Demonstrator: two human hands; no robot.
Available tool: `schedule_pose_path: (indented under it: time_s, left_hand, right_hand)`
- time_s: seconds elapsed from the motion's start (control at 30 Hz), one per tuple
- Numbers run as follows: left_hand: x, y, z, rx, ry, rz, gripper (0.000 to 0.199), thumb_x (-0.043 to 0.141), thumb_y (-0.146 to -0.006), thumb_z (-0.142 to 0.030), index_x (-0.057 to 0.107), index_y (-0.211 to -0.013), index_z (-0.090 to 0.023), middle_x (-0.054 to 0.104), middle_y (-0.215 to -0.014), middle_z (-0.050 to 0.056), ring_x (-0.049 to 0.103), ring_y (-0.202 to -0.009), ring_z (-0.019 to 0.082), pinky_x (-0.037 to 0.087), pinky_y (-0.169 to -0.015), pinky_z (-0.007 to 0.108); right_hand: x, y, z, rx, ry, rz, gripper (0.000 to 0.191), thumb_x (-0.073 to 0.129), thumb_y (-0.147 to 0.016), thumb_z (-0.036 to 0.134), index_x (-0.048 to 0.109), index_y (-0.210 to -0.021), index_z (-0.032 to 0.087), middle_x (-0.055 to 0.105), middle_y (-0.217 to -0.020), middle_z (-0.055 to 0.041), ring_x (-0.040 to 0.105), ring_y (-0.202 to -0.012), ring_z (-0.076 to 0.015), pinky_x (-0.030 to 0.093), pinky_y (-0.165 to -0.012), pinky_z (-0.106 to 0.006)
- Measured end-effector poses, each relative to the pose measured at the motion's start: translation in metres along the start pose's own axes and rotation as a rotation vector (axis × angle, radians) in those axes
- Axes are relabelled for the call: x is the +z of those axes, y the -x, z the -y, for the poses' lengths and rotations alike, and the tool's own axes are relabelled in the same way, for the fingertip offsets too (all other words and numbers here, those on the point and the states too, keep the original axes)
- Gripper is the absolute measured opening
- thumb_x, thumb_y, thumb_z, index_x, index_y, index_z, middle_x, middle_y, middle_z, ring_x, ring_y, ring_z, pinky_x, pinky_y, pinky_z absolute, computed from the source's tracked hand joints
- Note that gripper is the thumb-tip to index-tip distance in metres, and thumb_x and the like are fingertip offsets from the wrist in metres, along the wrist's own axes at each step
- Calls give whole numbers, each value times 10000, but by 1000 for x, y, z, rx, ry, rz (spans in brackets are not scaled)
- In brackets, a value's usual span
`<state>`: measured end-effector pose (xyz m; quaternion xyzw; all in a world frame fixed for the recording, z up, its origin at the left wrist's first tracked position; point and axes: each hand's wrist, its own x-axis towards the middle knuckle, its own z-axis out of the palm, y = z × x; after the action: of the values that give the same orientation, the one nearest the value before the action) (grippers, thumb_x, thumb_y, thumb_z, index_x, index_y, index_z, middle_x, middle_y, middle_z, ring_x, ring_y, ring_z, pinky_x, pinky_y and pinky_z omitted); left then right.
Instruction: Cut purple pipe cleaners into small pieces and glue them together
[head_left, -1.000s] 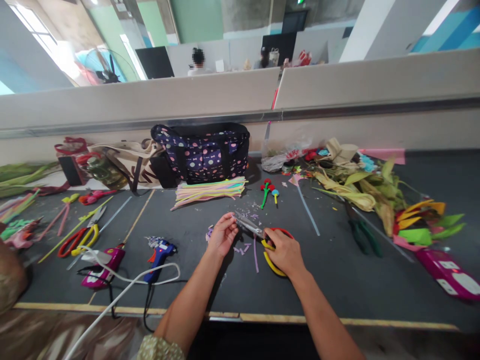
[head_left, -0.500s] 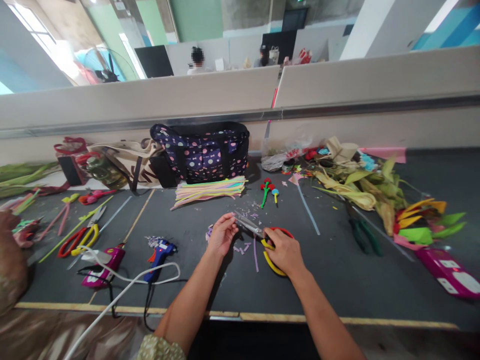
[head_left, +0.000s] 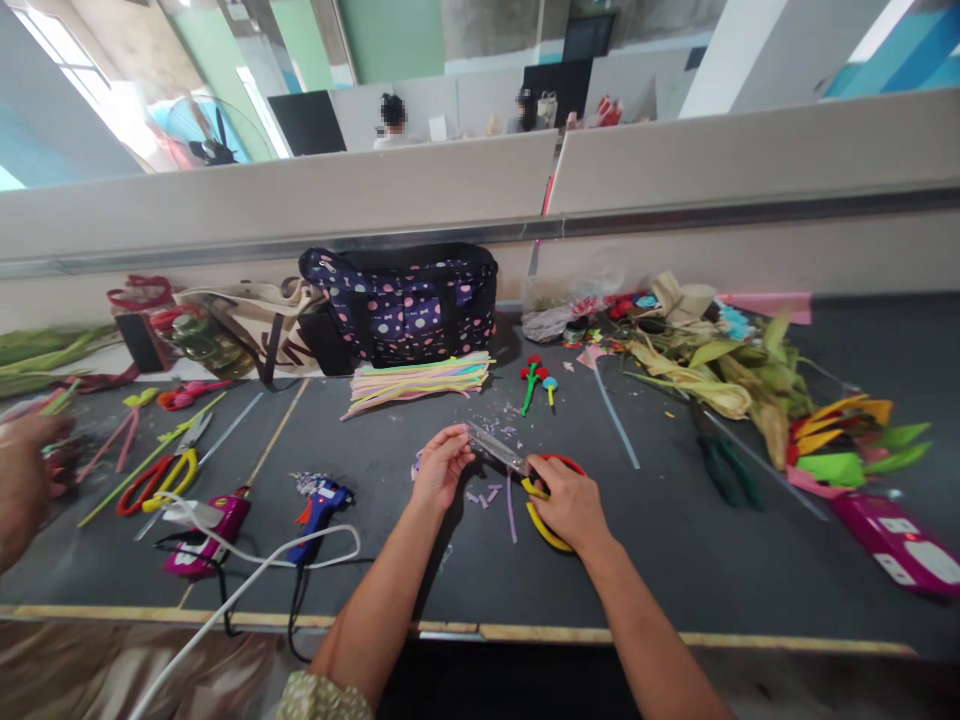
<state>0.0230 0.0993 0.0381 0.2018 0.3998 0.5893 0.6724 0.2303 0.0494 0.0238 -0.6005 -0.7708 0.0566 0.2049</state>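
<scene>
My right hand (head_left: pixel 568 500) grips the red and yellow handles of a pair of scissors (head_left: pixel 496 447), whose blades point left to my left hand (head_left: pixel 444 465). The fingers of my left hand are pinched together at the blade tips; what they hold is too small to make out. Short purple pieces (head_left: pixel 484 495) and crumbs lie on the dark table beneath the blades. A thin purple strip (head_left: pixel 511 508) lies between my hands. Behind them are a red and green pipe-cleaner flower (head_left: pixel 532 382) and a small blue and yellow one (head_left: pixel 551 388).
A pipe-cleaner bundle (head_left: pixel 420 384) lies before a patterned bag (head_left: pixel 409 305). Left are a blue glue gun (head_left: pixel 321 515), white cable, other scissors (head_left: pixel 163 480) and a person's hand (head_left: pixel 26 480). Right are green-handled pliers (head_left: pixel 727 465), dried husks (head_left: pixel 697 370) and a magenta device (head_left: pixel 896 545).
At the far left, the other person's hand and forearm have moved up and forward over the table. My hands and the scissors look almost unchanged.
</scene>
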Motion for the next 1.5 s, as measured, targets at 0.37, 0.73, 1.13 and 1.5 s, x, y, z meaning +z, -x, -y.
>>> schedule_pose_path:
  time_s: [0.37, 0.73, 1.13, 1.5]
  left_hand:
    - [0, -1, 4, -71, 57, 24, 249, 759, -603, -109, 643, -823, -118, 627, -603, -6, 597, -529, 80, 519, -543, 176]
    - [-1, -2, 7, -72, 68, 18, 238, 760, -606, -111, 633, -807, -123, 622, -598, -13, 595, -533, 71, 515, -548, 163]
    - [1, 0, 9, -44, 37, 2, 221, 758, -611, -118, 635, -796, -118, 624, -599, -3, 595, -536, 76, 513, -559, 170]
    - [4, 2, 6, -49, 39, -16, 164, 737, -628, -91, 638, -756, -121, 623, -584, -1, 587, -518, 80, 504, -539, 172]
  right_hand:
    - [5, 1, 4, -29, 21, -48, 292, 497, -762, 179, 597, -1022, 267, 625, -825, 15, 555, -710, -116, 307, -598, -222]
    - [6, 1, 6, -30, 45, -53, 276, 512, -759, 182, 600, -1004, 272, 620, -797, 27, 556, -689, -109, 295, -583, -223]
    - [7, 2, 5, -35, 40, -59, 302, 515, -754, 179, 593, -1032, 268, 637, -824, 17, 570, -707, -111, 305, -582, -218]
    - [6, 2, 6, -18, -2, -10, 250, 526, -742, 186, 597, -968, 267, 631, -778, 28, 572, -688, -107, 313, -577, -212]
